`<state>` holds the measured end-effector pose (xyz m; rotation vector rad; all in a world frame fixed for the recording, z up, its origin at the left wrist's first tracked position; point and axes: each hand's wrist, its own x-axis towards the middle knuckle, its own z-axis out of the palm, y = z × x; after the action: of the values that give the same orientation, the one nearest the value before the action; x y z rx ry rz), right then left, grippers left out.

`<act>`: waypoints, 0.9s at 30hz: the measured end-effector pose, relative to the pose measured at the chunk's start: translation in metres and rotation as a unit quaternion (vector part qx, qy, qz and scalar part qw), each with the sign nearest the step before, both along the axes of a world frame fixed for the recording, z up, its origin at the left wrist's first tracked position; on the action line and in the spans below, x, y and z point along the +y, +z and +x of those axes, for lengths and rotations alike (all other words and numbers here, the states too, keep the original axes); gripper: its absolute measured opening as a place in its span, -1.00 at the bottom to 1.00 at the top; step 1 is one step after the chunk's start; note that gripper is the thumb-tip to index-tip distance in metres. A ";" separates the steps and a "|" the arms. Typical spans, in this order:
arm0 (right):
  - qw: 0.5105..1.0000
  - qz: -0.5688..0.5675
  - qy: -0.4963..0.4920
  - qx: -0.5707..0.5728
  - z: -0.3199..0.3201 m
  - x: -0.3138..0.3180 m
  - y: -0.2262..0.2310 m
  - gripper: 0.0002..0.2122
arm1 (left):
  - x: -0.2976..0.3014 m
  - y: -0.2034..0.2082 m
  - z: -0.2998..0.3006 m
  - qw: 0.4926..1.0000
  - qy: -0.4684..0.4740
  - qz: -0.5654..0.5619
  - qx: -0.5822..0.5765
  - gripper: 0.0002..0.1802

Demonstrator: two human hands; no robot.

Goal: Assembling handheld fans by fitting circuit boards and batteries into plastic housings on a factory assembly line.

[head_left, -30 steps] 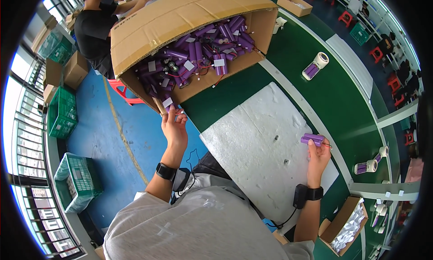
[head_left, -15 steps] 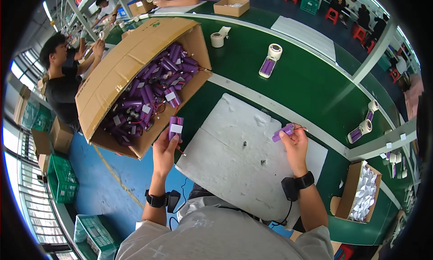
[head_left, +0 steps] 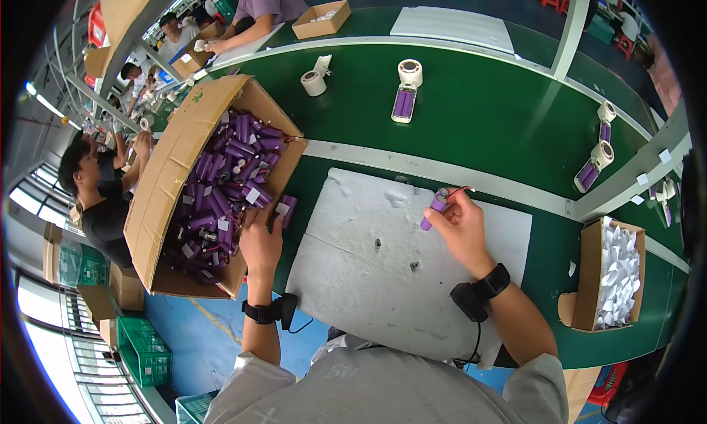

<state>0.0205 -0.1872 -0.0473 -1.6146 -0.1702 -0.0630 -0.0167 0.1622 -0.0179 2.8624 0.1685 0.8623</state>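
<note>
My left hand (head_left: 261, 246) is turned back-up at the near right rim of the cardboard box (head_left: 171, 155). Its thumb side closes on a purple battery pack (head_left: 288, 211) with a white tag; some fingers are hidden. Many similar purple packs (head_left: 232, 159) with red and black wires fill the tilted box. Over the white foam board (head_left: 353, 277), my right hand (head_left: 462, 225) pinches another purple battery pack (head_left: 435, 209) between thumb and fingers. Wires with a small white connector stick out from it beyond the fingers.
Across the green bench stand white round-headed housings, one with purple cells (head_left: 405, 100) and another (head_left: 314, 82) at left. More housings (head_left: 593, 164) lie by the metal post at right. A carton of folded white pieces (head_left: 617, 277) sits far right. Co-workers sit at left and behind.
My left hand has turned over and moved to the box rim with its pack. My right hand has tilted its pack more upright. The whole view has shifted.
</note>
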 end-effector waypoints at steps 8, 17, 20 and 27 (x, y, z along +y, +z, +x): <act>1.000 0.009 -0.008 -0.002 0.000 -0.001 0.004 -0.78 | -0.062 0.077 0.092 0.972 -0.205 -0.094 0.064 -0.70; 0.997 0.058 -0.041 0.023 0.004 -0.005 0.007 -0.83 | -0.075 0.032 0.339 0.980 0.026 -0.137 0.139 -0.07; 0.997 0.066 -0.041 0.022 0.001 -0.003 0.008 -0.83 | -0.034 -0.001 0.379 0.973 0.043 -0.165 0.156 -0.06; 0.991 0.124 -0.038 0.027 -0.005 0.001 -0.001 -0.85 | -0.007 -0.036 0.370 0.953 -0.161 -0.251 0.054 -0.18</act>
<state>0.0158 -0.1859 -0.0486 -1.3728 -0.0555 -0.0958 0.3529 0.1552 -0.0536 2.3658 -0.0608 0.5076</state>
